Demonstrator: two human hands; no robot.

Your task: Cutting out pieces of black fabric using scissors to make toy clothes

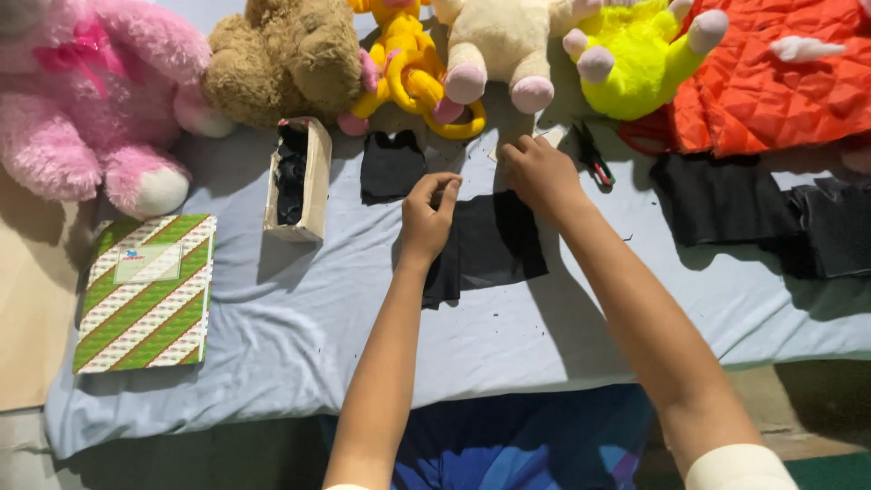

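My left hand (pixel 426 215) pinches the near left part of a flat piece of black fabric (pixel 497 243) that lies on the light blue sheet (pixel 299 318). My right hand (pixel 538 170) rests fingers-down at the fabric's far edge, by a scrap of pale paper (pixel 551 134). A smaller cut piece of black fabric (pixel 391 166) lies just beyond my left hand. Scissors with red and green handles (pixel 594 159) lie right of my right hand.
A narrow cardboard box (pixel 299 177) holding dark cloth stands to the left. A green striped notebook (pixel 147 290) lies at the near left. Stuffed toys line the back: pink (pixel 91 100), brown (pixel 286 59), yellow (pixel 413 68), cream (pixel 499 45), neon yellow (pixel 635 59). Orange quilted cloth (pixel 780 77) and more black fabric (pixel 762 213) are at right.
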